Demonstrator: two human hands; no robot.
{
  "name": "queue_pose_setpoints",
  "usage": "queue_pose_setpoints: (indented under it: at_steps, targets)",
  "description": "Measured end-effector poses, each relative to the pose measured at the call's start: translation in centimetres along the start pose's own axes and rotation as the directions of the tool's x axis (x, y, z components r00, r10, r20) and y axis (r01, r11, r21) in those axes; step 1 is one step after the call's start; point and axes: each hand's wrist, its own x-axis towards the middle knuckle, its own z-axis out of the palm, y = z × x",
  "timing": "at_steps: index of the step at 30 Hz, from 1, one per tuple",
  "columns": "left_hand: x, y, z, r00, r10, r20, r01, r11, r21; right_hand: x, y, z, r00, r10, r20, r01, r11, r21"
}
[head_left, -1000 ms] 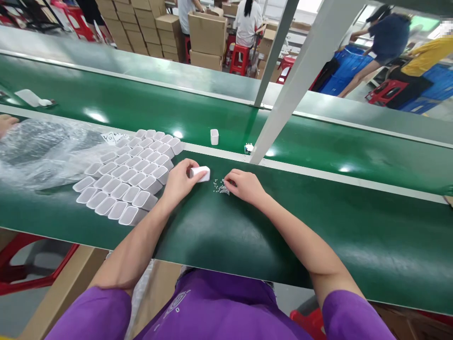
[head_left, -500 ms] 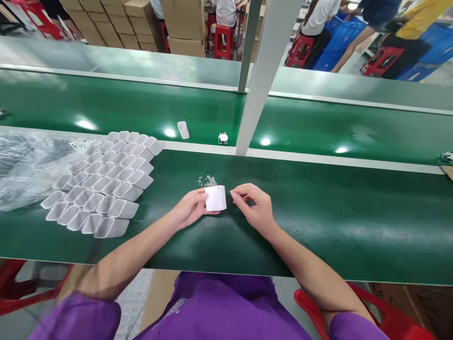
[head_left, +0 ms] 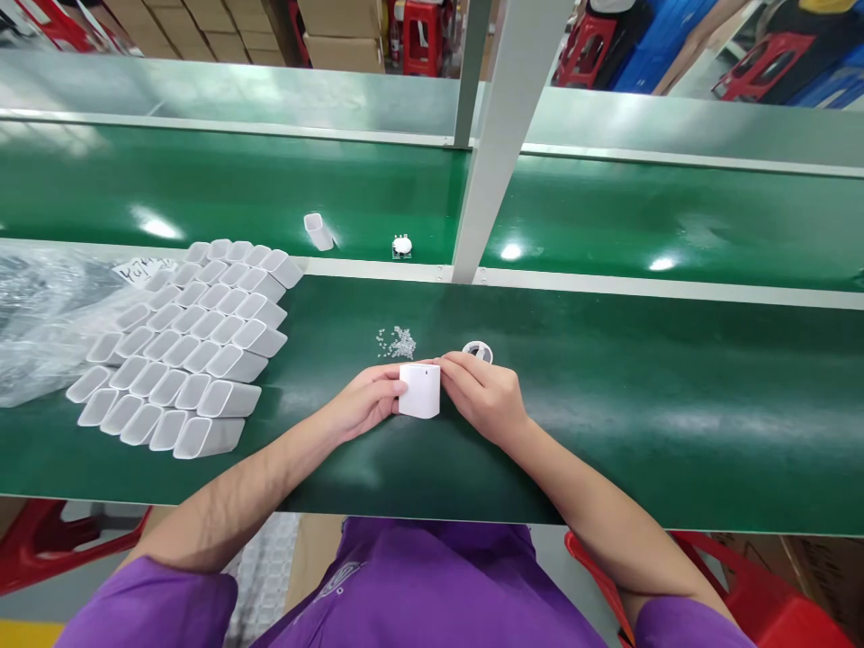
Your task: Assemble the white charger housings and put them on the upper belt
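Observation:
My left hand (head_left: 370,400) grips a white plastic housing (head_left: 419,392) by its left side, thumb on the near face. The housing has a small dark slot near its top edge. My right hand (head_left: 484,391) is closed in a pinch, its fingertips at the housing's upper right corner. Whatever sits between those fingertips is too small or hidden to make out. Just beyond the hands lies a scatter of tiny clear pieces (head_left: 403,343) on the green work surface (head_left: 607,405). Behind my right hand a round white part (head_left: 478,350) with a dark inside is partly hidden.
Rows of white open-ended housings (head_left: 182,351) stand at the left, beside a clear plastic bag (head_left: 54,315). On the far green belt (head_left: 236,180) are a single white housing (head_left: 319,231) and a small white-topped component (head_left: 401,246). A metal post (head_left: 490,162) rises beyond my hands.
My right hand has come in to touch the housing, which is turned a little. The round white part now shows behind it. The items on the far belt have shifted left. The view has tilted down.

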Motion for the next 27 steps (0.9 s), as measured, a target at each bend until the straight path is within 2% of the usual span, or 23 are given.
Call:
queue_pose_setpoints:
  at_steps: [3,6,9,12,14,17,21,24,27]
  targets:
    - [0.0,-0.1,0.0,1.000,-0.006,-0.008,0.006,1.000,0.006,0.0,0.1,0.0,0.999,0.000,0.039,0.002,0.998,-0.058]
    - [-0.1,-0.2,0.0,1.000,-0.009,-0.007,0.009,1.000,0.028,0.1,0.0,-0.1,0.999,0.016,0.046,-0.015,0.999,-0.033]
    - [-0.3,-0.2,0.2,0.999,0.031,-0.029,-0.029,0.998,0.064,0.4,-0.3,-0.7,0.992,0.124,-0.006,-0.121,0.981,0.148]
    - [-0.5,-0.3,0.5,0.982,0.160,-0.103,-0.147,0.981,0.125,0.9,-0.9,-1.8,0.957,0.291,-0.016,-0.258,0.872,0.416]
    - [-0.8,-0.3,0.8,0.954,0.267,-0.135,-0.241,0.954,0.179,1.2,-1.5,-2.4,0.946,0.324,-0.005,-0.279,0.823,0.496]
    - [-1.1,-0.4,1.4,0.920,0.363,-0.144,-0.319,0.911,0.261,1.3,-2.3,-2.6,0.953,0.300,-0.043,-0.244,0.844,0.477]
    - [-1.5,-0.6,2.0,0.915,0.377,-0.142,-0.317,0.891,0.325,1.2,-2.6,-2.4,0.967,0.236,-0.097,-0.183,0.905,0.385]
    - [-1.6,-0.9,2.0,0.905,0.411,-0.113,-0.347,0.863,0.367,1.0,-2.5,-2.2,0.977,0.178,-0.117,-0.134,0.940,0.315]
    - [-1.5,-1.3,1.7,0.871,0.486,-0.068,-0.415,0.803,0.428,0.9,-2.3,-2.1,0.983,0.117,-0.139,-0.075,0.959,0.275]
